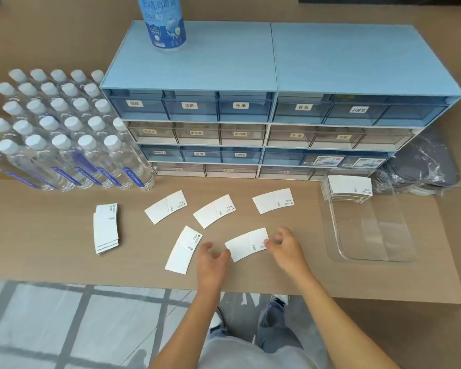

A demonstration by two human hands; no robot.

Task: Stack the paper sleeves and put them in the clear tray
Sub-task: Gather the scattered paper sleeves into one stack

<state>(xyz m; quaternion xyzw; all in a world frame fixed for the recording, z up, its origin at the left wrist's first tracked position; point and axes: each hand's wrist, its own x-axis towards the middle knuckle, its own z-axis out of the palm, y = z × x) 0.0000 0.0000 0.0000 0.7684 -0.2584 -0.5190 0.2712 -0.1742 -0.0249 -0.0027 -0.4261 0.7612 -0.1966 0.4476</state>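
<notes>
Sleeve (248,244) flat on the counter (51,235) between our hands | left hand (212,262) and right hand (286,249) open, holding nothing, fingertips at its ends | we pinch both ends, lift level, square onto the next sleeve | tray (399,258) right of right hand, part-filled.

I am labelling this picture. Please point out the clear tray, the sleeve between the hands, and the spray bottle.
clear tray (399,233): head view, bare floor.
sleeve between the hands (246,244): head view, middle.
spray bottle (165,22): head view, label.
</notes>
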